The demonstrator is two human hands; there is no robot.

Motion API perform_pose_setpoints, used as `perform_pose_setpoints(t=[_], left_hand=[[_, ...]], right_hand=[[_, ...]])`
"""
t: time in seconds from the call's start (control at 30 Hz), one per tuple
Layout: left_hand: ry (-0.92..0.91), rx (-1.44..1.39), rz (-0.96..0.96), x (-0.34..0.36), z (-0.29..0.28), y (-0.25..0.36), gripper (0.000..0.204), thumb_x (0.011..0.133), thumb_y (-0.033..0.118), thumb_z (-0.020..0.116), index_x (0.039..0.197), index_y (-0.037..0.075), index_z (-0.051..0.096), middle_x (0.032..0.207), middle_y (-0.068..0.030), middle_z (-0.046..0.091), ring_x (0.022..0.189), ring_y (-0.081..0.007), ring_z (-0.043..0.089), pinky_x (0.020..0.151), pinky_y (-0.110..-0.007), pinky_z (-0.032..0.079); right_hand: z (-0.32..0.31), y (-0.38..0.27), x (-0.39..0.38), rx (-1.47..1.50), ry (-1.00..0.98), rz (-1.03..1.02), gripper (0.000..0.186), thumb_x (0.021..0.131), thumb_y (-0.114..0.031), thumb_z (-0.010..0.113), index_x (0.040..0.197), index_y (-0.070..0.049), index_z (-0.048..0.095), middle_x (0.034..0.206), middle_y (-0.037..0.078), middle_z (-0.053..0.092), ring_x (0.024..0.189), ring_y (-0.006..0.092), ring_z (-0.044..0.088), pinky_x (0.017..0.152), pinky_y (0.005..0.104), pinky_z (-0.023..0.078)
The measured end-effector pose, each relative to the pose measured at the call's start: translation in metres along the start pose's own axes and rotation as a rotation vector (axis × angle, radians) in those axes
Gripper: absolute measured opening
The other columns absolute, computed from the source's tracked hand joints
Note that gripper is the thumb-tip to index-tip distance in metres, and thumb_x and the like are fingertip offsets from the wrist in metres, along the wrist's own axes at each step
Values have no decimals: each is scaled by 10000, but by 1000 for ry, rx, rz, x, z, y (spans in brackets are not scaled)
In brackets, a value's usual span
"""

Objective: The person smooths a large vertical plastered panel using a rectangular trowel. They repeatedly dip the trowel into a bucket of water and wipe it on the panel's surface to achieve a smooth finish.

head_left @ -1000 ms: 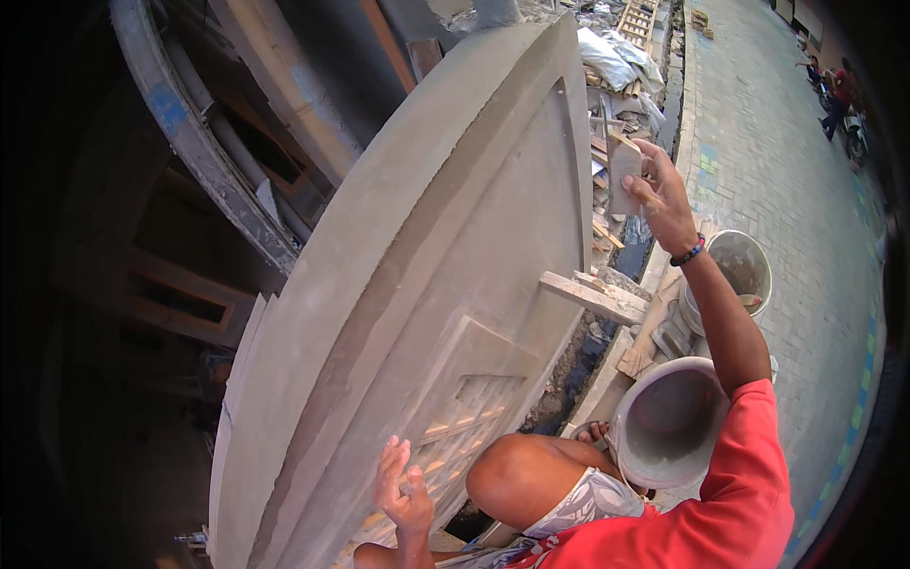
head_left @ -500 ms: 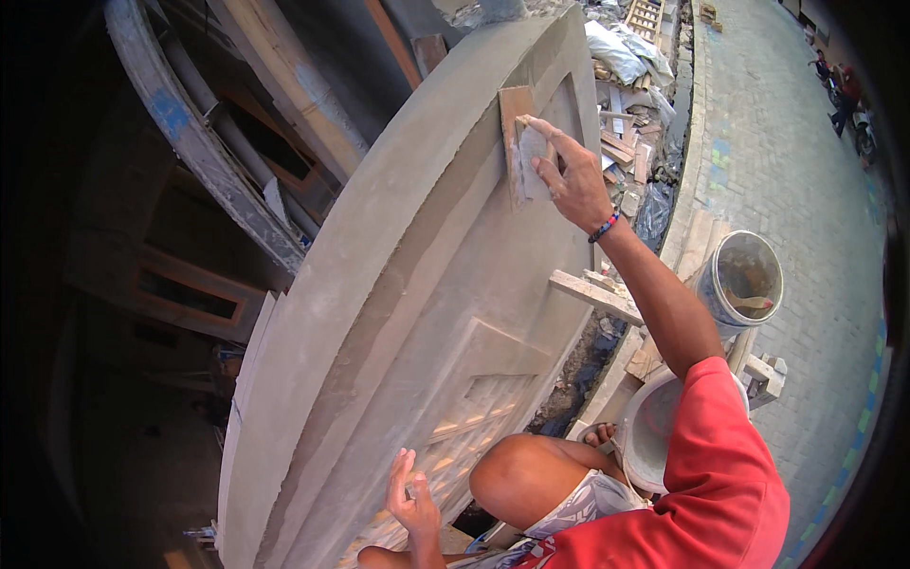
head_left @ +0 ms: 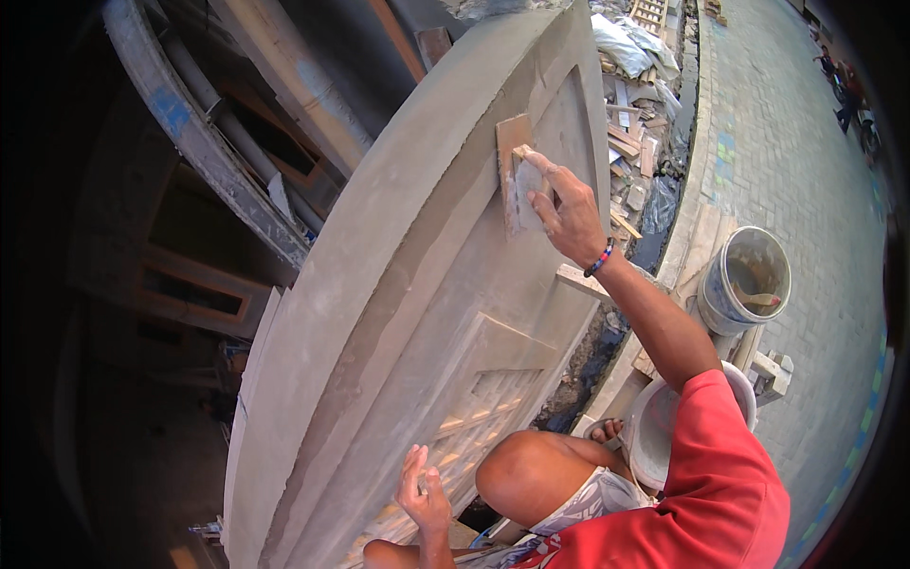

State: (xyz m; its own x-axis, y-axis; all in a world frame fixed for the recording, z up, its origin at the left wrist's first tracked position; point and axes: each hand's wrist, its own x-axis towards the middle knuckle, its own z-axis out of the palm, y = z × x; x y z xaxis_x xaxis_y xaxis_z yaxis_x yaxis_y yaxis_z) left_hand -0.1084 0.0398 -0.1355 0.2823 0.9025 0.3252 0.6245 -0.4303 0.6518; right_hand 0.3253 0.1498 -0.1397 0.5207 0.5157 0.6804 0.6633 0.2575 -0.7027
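At upper centre your right hand (head_left: pixel 572 213) grips the float (head_left: pixel 515 180) on a mostly smooth wall (head_left: pixel 479 270) whose ragged edge (head_left: pixel 417 211) seems unfinished, your left hand (head_left: pixel 426 495) loosely open, empty.

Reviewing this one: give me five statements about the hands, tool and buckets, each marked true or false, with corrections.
1. The right hand holds a wooden float against the plastered wall. True.
2. The left hand holds a brush. False: no tool shows in the left hand.
3. A bracelet circles the right wrist. True.
4. The farther bucket is bright green. False: the farther bucket looks whitish.
5. The red sleeve partly hides the nearer bucket. True.
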Motion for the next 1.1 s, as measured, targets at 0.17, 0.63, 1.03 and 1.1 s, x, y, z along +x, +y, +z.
perform_pose_setpoints(t=[0.17,0.63,1.03,1.1], left_hand=[[-22,3,3,0,-4,2,287,886,71,555,1117,-58,665,1139,-188,692,1166,-340,611,1029,-452,439],[-34,-12,-1,-6,-1,-1,273,863,47,579,1104,-47,670,1144,-175,694,1163,-355,617,1035,-465,436],[-43,15,-22,-8,2,-3,276,863,47,594,1109,-46,674,1141,-181,694,1164,-364,622,1029,-466,441],[-41,44,9,-7,-3,3,271,868,48,590,1109,-46,674,1140,-182,694,1166,-366,621,1028,-463,442]], right_hand=[[-26,-1,34,91,161,140,507,869,-49,634,1367,-78,544,857,141,628,706,194,579,689,359,478],[-22,-3,32,148,146,145,518,852,-32,644,1359,-98,556,1056,163,663,869,219,637,822,350,501],[-12,-11,-3,59,64,-13,477,897,-40,606,1369,-87,553,898,85,633,702,134,540,666,307,482],[-14,-15,25,179,148,81,491,883,-35,618,1367,-87,558,879,67,607,691,129,516,656,300,467]])
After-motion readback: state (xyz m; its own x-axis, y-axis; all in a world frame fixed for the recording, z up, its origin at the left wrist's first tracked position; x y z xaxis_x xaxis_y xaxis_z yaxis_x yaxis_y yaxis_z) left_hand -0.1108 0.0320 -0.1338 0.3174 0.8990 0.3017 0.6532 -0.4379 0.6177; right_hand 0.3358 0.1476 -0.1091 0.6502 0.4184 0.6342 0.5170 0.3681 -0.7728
